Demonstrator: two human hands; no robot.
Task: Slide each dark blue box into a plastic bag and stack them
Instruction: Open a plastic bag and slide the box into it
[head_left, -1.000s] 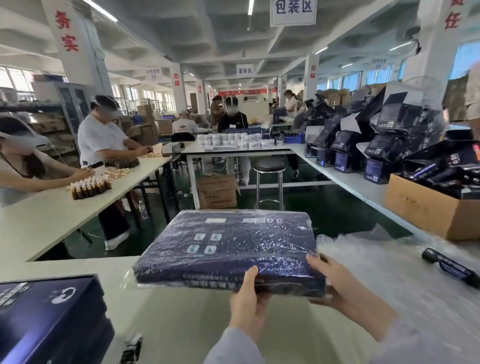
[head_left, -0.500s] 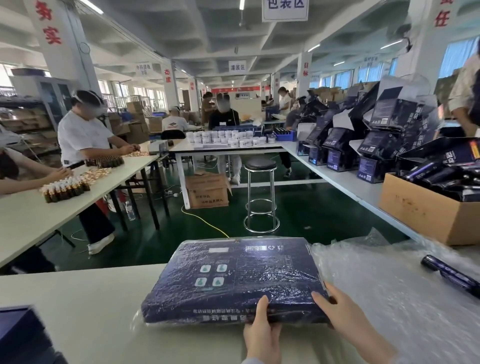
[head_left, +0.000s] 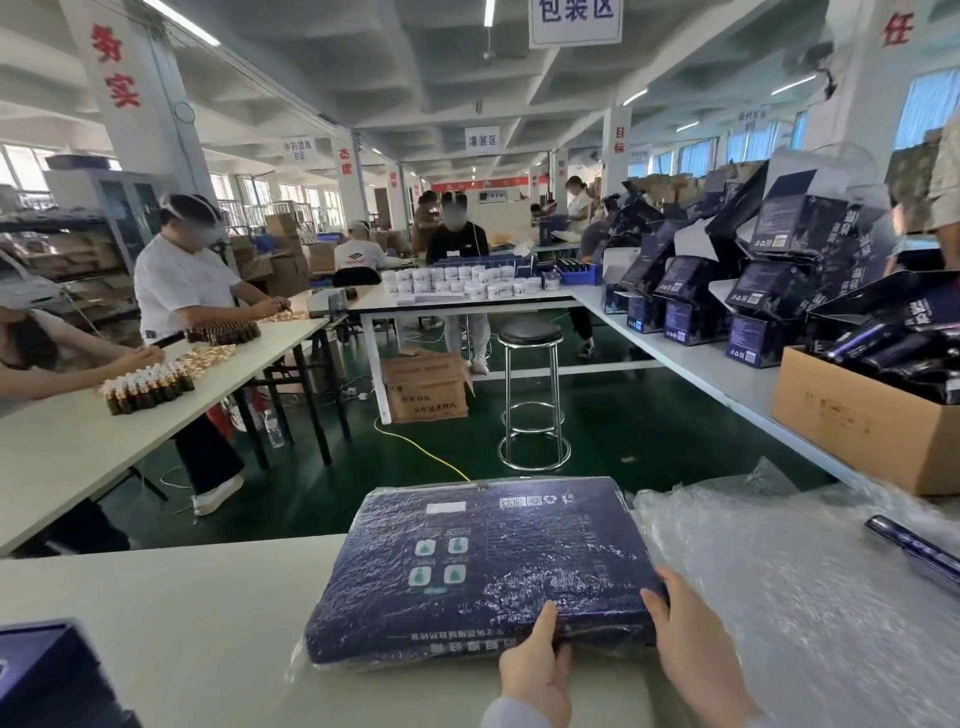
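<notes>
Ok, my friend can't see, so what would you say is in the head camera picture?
A person's left hand and right hand hold a dark blue box, already inside a clear plastic bag, flat over a pale table. Loose plastic bags lie heaped to its right, and other workers work at tables beyond.

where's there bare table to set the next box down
Bare white table lies left of the bagged dark blue box, reaching to the other dark blue box at the lower-left corner. Right is crowded: loose plastic bags cover the top as far as the cardboard carton.
</notes>
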